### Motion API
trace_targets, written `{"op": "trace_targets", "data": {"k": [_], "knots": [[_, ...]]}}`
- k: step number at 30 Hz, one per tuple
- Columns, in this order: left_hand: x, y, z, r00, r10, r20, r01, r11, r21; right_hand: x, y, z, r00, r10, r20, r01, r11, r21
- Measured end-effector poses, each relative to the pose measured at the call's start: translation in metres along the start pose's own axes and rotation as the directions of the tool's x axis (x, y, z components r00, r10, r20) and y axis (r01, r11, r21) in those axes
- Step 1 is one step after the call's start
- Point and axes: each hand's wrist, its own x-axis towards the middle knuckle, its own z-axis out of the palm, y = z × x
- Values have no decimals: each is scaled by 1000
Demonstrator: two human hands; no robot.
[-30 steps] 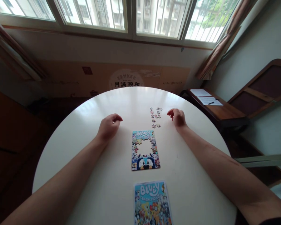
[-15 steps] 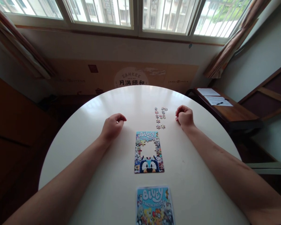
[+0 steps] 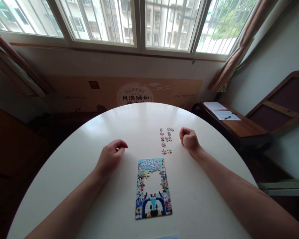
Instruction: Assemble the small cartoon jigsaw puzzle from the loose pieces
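A jigsaw puzzle (image 3: 154, 205) lies flat on the white round table (image 3: 74, 159), filled around its border and lower part, with a bare opening in its middle. A blue dog's face shows in its lower part. Several loose puzzle pieces (image 3: 163, 145) lie in rough columns beyond it. My left hand (image 3: 112, 153) rests on the table left of the puzzle, fingers loosely curled in, with nothing seen in them. To the right of the loose pieces, my right hand (image 3: 188, 139) is closed in a fist on the table, touching no piece.
At the bottom edge, only a sliver of a light-blue sheet (image 3: 165, 237) shows. A wooden side table (image 3: 239, 127) on the right bears papers (image 3: 225, 115) and a pen. Behind the table, a printed beige panel (image 3: 107, 89) runs below the barred windows.
The view has tilted up, so everything sits lower in it and the picture sheet is mostly out of frame. My right fist looks tighter. The puzzle and loose pieces keep their arrangement.
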Motion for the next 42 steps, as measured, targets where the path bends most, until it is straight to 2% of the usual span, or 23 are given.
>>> {"op": "trace_targets", "data": {"k": [5,13,16,19,23,26,31,36,42], "knots": [[1,-1,0,1000,-4,7,4,1000,-4,0,3,1,996,-87,-37,82,989,-126],[1,1,-1,1000,-1,16,1,1000,0,-2,-3,4,971,-237,36,235,913,-333],[0,3,-2,1000,-3,20,3,1000,0,-5,-3,4,961,-275,30,261,868,-423],[0,3,-3,1000,-5,30,5,1000,1,-8,-2,3,954,-299,5,255,804,-537],[-1,0,-1,999,-1,37,1,1000,4,-11,-3,3,941,-337,18,293,788,-542],[0,-3,0,999,3,37,-4,1000,14,-13,-4,5,930,-365,51,323,740,-590],[0,-4,0,999,7,36,-8,1000,17,-16,-9,9,935,-327,137,331,667,-668],[0,-4,-1,999,7,37,-7,1000,18,-15,-8,7,948,-299,111,298,704,-644],[1,-5,0,999,9,40,-10,1000,16,-11,-5,3,918,-396,11,364,832,-419]]}}
